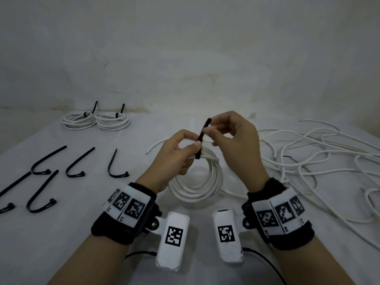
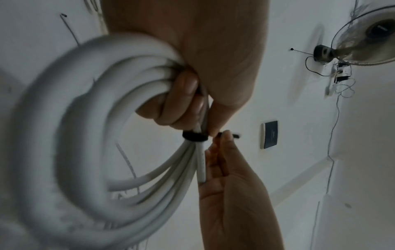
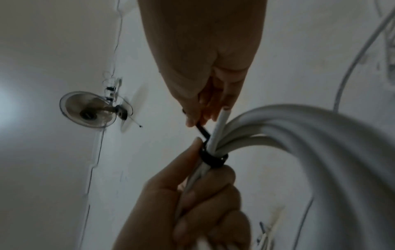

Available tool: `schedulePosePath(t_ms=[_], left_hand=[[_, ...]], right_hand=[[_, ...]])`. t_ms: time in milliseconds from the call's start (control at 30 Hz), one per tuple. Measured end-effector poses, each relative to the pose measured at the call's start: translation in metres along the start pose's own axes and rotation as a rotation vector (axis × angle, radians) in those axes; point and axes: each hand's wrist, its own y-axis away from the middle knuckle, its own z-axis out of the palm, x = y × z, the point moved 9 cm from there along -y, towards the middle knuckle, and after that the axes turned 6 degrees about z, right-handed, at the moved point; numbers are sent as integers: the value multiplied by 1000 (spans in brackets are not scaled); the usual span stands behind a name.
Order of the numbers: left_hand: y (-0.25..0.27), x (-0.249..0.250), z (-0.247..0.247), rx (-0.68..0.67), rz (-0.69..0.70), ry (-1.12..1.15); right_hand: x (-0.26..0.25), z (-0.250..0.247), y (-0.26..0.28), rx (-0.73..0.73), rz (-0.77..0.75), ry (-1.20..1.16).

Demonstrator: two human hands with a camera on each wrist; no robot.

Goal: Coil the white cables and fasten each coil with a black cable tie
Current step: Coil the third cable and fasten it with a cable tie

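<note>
Head view | left hand (image 1: 174, 153) gripping white cable coil (image 1: 202, 182) beside black cable tie (image 1: 202, 138) | right hand (image 1: 236, 140) pinching tie tail above | advice: pull straight, bundle kept bunched

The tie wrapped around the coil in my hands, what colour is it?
Black. The tie bands the white coil, clearest in the right wrist view.

Dim, flat, grayish light, soft shadows, no glare. Head view curved at edges. Wrist views darker, white cable coil (image 2: 64, 135) blurred up close, bright patch left edge of right wrist view.
</note>
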Motion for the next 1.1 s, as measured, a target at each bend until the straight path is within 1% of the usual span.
schedulePosePath(t_ms=[67,100,167,200,467,600,667,733,800,833,933,1000,1033,1067,1100], left_hand=[[-2,0,-10,87,-1,90],[-3,1,-14,115,4,130],[-3,3,-20,136,14,180],[-3,4,-20,133,16,193],[-1,8,-8,92,21,231],[0,11,-2,72,27,226],[0,13,-3,89,36,195],[0,13,-9,129,59,139],[0,14,-16,171,79,90],[0,15,-17,183,88,82],[-1,15,-15,171,95,112],[-2,14,-13,165,95,147],[-2,15,-13,167,104,161],[-2,15,-13,171,113,173],[-3,14,-14,176,113,189]], right_hand=[[-7,5,2,-75,-90,85],[-13,10,5,-127,-161,144],[-22,21,12,-198,-311,247],[-24,22,13,-195,-362,272],[-35,15,24,9,-585,482],[-37,10,26,107,-624,503],[-35,9,26,136,-606,487],[-31,10,23,124,-554,440],[-24,12,17,64,-449,346],[-17,10,12,22,-344,247],[16,9,1,-95,112,-130],[36,24,7,-250,398,-348],[40,34,14,-338,513,-421],[42,41,19,-391,581,-440],[42,44,21,-385,598,-428]])
